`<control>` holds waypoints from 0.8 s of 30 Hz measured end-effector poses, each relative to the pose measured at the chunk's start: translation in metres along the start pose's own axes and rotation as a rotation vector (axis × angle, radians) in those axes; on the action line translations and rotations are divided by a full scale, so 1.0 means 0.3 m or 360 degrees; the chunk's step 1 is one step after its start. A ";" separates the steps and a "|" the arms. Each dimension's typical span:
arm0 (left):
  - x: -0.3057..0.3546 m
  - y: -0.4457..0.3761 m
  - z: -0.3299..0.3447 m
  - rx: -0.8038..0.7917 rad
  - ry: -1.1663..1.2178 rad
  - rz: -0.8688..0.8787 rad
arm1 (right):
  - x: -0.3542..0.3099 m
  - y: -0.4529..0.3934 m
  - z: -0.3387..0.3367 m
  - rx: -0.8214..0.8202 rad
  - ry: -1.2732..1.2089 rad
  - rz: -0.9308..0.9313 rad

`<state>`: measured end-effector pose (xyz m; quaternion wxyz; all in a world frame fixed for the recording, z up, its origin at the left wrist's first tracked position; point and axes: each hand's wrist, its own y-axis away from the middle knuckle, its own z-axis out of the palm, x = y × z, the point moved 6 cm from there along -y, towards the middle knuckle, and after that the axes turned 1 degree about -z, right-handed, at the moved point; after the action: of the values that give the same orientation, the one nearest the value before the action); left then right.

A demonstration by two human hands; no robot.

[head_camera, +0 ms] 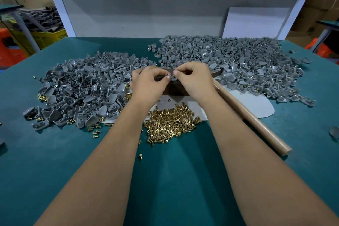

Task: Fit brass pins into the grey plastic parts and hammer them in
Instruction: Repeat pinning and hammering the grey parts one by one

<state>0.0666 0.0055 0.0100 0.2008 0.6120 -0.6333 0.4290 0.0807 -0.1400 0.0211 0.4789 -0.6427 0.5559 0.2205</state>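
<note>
Between our two hands: we are holding one grey plastic part [171, 77] over a dark block [174, 88], just above the middle of the table [165, 180].
Left grip: our left hand [150, 80] is pinching the part with curled thumb and forefinger, steadying it.
Right grip: our right hand [192, 79] is also clenching on it, fingertips curled at the same spot; we are judging that it is seating a brass pin, though the pin itself is too small to make out.
Step in hand: we are fitting, not yet hammering.
Brass pins: a loose heap of brass pins [170, 124] is lying near our wrists, with strays scattered toward the table edge.
Unfitted parts: a pile of grey parts [82, 88] is sitting to our left.
Far pile: a larger pile [229, 60] is spreading to the right, some pieces showing brass, so we are taking these as finished.
Hammer: its wooden handle [253, 115] is lying just beside our right forearm, untouched.
Risk, pin: a pin entering tilted is likely to jam or split the plastic once struck.
Risk, fingers: fingertips this close to the hole are going to be in the hammer's way.
Risk, strays: reaching for the handle could be sweeping pins off the table.
</note>
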 end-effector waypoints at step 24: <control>-0.005 0.003 -0.004 0.0010 0.0014 0.0022 | -0.038 0.000 0.055 0.0129 0.0607 -0.0157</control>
<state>0.0657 0.0072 0.0091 0.1987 0.6065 -0.6352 0.4350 0.0815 -0.1199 0.0232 0.4007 -0.6795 0.6127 0.0485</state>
